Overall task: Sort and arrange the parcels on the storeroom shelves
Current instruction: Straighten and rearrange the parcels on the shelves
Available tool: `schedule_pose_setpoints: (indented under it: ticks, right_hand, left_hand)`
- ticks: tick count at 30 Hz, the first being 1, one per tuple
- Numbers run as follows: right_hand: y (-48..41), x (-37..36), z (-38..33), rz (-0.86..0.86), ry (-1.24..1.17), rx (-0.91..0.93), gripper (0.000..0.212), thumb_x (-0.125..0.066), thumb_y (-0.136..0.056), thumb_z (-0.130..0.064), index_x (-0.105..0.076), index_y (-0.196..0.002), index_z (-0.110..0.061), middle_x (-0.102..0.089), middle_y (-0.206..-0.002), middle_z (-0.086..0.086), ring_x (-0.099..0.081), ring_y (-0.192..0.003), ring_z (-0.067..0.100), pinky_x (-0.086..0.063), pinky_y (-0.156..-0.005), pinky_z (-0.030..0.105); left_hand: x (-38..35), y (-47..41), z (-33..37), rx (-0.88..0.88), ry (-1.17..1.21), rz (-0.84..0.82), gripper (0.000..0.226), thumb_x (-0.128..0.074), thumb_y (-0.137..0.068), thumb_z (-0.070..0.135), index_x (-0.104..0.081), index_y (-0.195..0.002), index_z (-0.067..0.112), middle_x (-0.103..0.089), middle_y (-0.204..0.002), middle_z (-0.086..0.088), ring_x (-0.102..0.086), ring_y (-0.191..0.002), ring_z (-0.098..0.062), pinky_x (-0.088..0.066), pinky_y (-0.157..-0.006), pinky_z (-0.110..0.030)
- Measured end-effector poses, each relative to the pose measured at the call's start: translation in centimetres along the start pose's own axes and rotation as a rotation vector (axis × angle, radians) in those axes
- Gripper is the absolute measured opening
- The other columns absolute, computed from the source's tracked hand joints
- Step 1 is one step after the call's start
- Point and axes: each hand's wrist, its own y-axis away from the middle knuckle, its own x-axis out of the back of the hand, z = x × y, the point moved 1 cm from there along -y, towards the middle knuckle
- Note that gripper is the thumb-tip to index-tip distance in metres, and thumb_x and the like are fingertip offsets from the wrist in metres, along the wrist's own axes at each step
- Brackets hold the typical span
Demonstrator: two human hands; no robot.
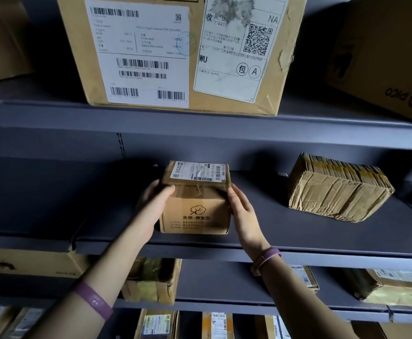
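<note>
The small parcel (196, 204) sits close to the front edge of the middle shelf (298, 237), so the main risk, as I judge it, is that it tips or slides off that edge if it is let go before it is pushed further in. The hold is also uneven, and a squeeze from one side could twist the box askew. A push to the right could knock it into the crumpled taped parcel (339, 189), which lies well apart towards the right end of the shelf.

The parcel is between the hands. The left hand (152, 209) grips its left side, thumb hooked over the front upper corner, the fingers hidden behind. The right hand (243, 211) lies against its right side with fingers fairly straight, pressing rather than wrapping. Whether the box's base bears fully on the shelf I cannot tell. A large labelled carton (183, 52) stands on the shelf above.
</note>
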Motion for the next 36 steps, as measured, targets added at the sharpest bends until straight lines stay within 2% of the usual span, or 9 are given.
schedule_pose_setpoints:
  ticks: [4,8,10,14,21,24,28,33,36]
  right_hand:
    - [-0.7,-0.4,-0.2,-0.034,0.072,-0.028,0.053,-0.052,-0.094,-0.047,-0.051,-0.141,-0.023,-0.057,-0.138,-0.011,-0.050,-0.128,0.001,-0.034,-0.114,0.029]
    - [-0.5,0.9,-1.1,0.009,0.079,-0.063,0.070,-0.054,-0.085,-0.054,-0.044,-0.144,-0.017,-0.050,-0.145,-0.001,-0.046,-0.134,0.013,-0.032,-0.117,0.040]
    - [-0.4,2.8,-1.7,0.083,0.104,-0.038,0.053,-0.054,-0.093,-0.044,-0.047,-0.141,-0.021,-0.051,-0.143,-0.001,-0.048,-0.132,0.014,-0.036,-0.115,0.041]
    - [0.7,7.6,-3.4,0.209,0.136,0.103,0.030,-0.054,-0.098,-0.026,-0.057,-0.128,-0.023,-0.061,-0.132,-0.001,-0.056,-0.123,0.013,-0.044,-0.108,0.037]
    - [3.8,20.3,-4.4,0.722,0.265,0.325,0.022,-0.057,-0.095,-0.013,-0.060,-0.112,-0.028,-0.067,-0.111,-0.003,-0.064,-0.100,0.009,-0.049,-0.085,0.021]
    - [4.0,25.8,-3.7,0.836,0.319,0.290,0.024,-0.061,-0.092,-0.011,-0.053,-0.112,-0.022,-0.057,-0.115,0.004,-0.057,-0.102,0.017,-0.047,-0.086,0.018]
    - [2.5,31.2,-3.0,0.713,0.318,0.190,0.037,-0.065,-0.090,-0.006,-0.044,-0.119,-0.016,-0.048,-0.122,0.010,-0.049,-0.110,0.021,-0.038,-0.078,0.001]
    - [0.5,33.7,-2.2,0.318,0.390,0.055,0.054,-0.062,-0.092,-0.010,-0.037,-0.140,-0.016,-0.047,-0.138,0.000,-0.046,-0.128,0.016,-0.040,-0.106,0.032]
    - [0.8,33.5,-2.2,0.232,0.436,0.133,0.060,-0.062,-0.091,-0.007,-0.037,-0.145,-0.016,-0.048,-0.142,0.003,-0.045,-0.132,0.015,-0.036,-0.114,0.040]
  left_hand:
    - [-0.4,-0.3,-0.2,-0.004,0.030,0.092,0.017,-0.072,-0.083,0.036,-0.062,-0.096,0.041,-0.066,-0.110,0.009,-0.061,-0.097,-0.010,-0.047,-0.082,-0.029]
    - [-0.8,0.7,2.3,-0.276,-0.126,0.179,0.038,-0.064,-0.090,0.018,-0.059,-0.128,0.019,-0.058,-0.125,0.006,-0.054,-0.110,-0.007,-0.040,-0.089,-0.015]
    - [-1.6,2.2,4.6,-0.467,-0.112,0.173,0.032,-0.058,-0.093,0.011,-0.061,-0.124,0.016,-0.061,-0.121,0.007,-0.055,-0.113,-0.002,-0.039,-0.090,-0.005]
    - [-6.5,5.2,7.1,-0.628,-0.046,-0.063,0.026,-0.055,-0.092,0.003,-0.064,-0.116,0.005,-0.067,-0.116,-0.001,-0.062,-0.110,-0.007,-0.045,-0.095,-0.015]
    - [-19.4,7.1,3.3,-0.366,-0.052,-0.356,0.035,-0.054,-0.092,-0.004,-0.056,-0.124,0.009,-0.062,-0.124,-0.010,-0.060,-0.109,-0.017,-0.042,-0.087,-0.008]
    - [-23.9,6.9,1.2,-0.213,-0.078,-0.371,0.044,-0.057,-0.093,0.004,-0.049,-0.134,0.017,-0.053,-0.136,-0.006,-0.052,-0.120,-0.018,-0.043,-0.101,-0.026]
    - [-28.6,6.6,0.0,-0.121,-0.092,-0.322,0.057,-0.059,-0.092,0.010,-0.036,-0.144,0.022,-0.042,-0.144,0.000,-0.042,-0.127,-0.010,-0.034,-0.106,-0.028]
    - [-32.6,6.5,-1.5,-0.077,-0.049,-0.221,0.063,-0.053,-0.092,-0.002,-0.032,-0.146,0.022,-0.044,-0.127,0.015,-0.047,-0.096,0.016,-0.035,-0.072,0.005]
    - [-33.2,6.6,-2.2,-0.066,-0.024,-0.170,0.062,-0.052,-0.091,-0.004,-0.034,-0.144,0.024,-0.048,-0.119,0.022,-0.047,-0.096,0.018,-0.037,-0.083,-0.007]
